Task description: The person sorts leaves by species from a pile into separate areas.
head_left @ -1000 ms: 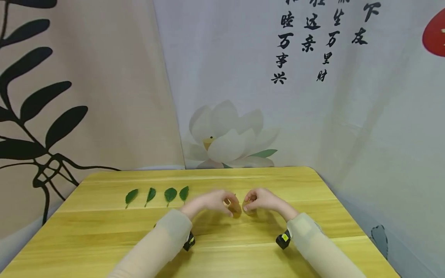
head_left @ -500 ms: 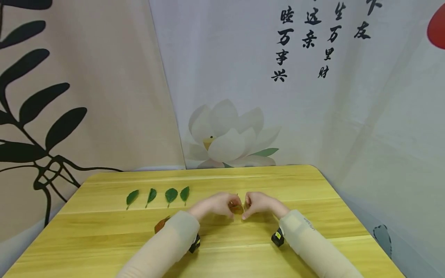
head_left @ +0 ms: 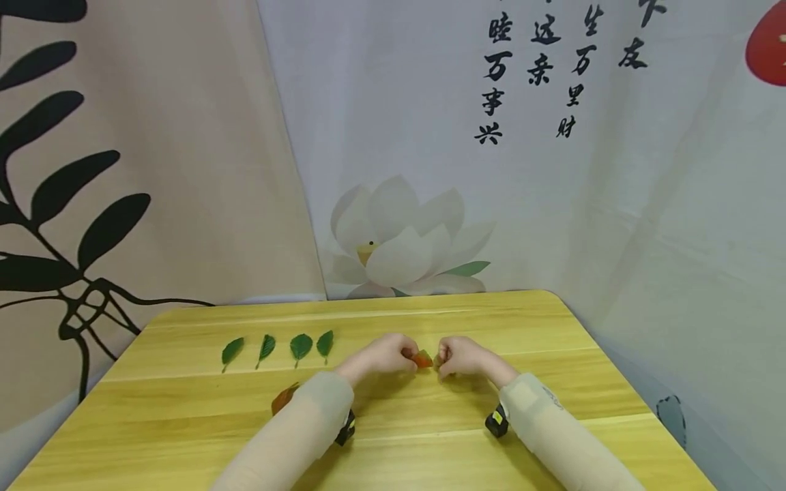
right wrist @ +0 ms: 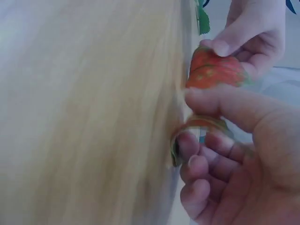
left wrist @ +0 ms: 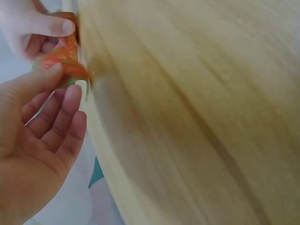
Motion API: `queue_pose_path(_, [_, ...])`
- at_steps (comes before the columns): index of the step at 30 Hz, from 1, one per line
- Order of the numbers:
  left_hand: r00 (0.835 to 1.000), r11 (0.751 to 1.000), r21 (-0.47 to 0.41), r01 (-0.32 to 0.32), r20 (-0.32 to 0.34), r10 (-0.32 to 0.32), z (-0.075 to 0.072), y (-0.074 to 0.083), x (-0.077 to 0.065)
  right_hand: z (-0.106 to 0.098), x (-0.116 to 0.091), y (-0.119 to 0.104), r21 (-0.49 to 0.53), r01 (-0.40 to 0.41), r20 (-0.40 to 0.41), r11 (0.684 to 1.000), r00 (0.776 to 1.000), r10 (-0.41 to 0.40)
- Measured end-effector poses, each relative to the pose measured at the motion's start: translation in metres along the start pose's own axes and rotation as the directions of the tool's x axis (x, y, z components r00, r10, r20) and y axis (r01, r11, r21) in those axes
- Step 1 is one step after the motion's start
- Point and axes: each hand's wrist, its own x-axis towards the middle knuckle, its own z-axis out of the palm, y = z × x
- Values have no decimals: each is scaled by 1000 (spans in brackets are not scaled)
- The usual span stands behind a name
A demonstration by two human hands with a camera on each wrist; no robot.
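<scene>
My left hand [head_left: 391, 353] pinches a red-orange leaf with green edges [head_left: 422, 359] between thumb and fingers over the far middle of the table. Facing it from the right, my right hand [head_left: 464, 356] pinches a curled strip of similar leaf [right wrist: 200, 123], its fingers bent beneath. The two leaf parts lie close together between the hands; I cannot tell whether they are still joined. In the left wrist view, the leaf [left wrist: 65, 65] bends over the left fingertips, and more red leaf shows below the right thumb.
Several green leaves [head_left: 301, 346] lie in a row at the far left of the wooden table [head_left: 417, 436]. A red-brown leaf [head_left: 284, 399] lies partly behind the left sleeve [head_left: 295, 429]. A printed curtain [head_left: 405, 136] hangs behind the table's back edge.
The hands met fingertip to fingertip half a second ago; now a small gap parts them and the orange leaf shows there. The red-brown leaf has come into view beside the left sleeve.
</scene>
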Motion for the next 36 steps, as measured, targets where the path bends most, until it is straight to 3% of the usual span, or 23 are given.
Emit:
queue_pose_path(6, [995, 976, -216, 17, -97, -39, -12, 0, -5, -4, -6, 6, 103, 20, -79, 995, 997, -12])
queue_pose_path(9, [989, 948, -315, 37, -124, -80, -19, 0, -7, -7, -9, 8, 167, 22, -116, 986, 993, -2])
queue_pose_path(14, [984, 898, -433, 72, -117, -135, -27, 0, -11, -8, -9, 15, 257, 13, -163, 966, 986, 30])
queue_pose_path(26, [988, 861, -503, 80, -78, -137, -42, -7, -29, 5, -8, 36, 568, -81, -159, 819, 966, 205])
queue_pose_path(31, [983, 855, -508, 105, -74, -166, -47, -10, -38, 7, -10, 42, 621, -83, -150, 779, 964, 222])
queue_pose_path(36, [978, 853, -508, 119, -86, -188, -53, -9, -49, 8, -9, 44, 632, -96, -159, 769, 955, 250])
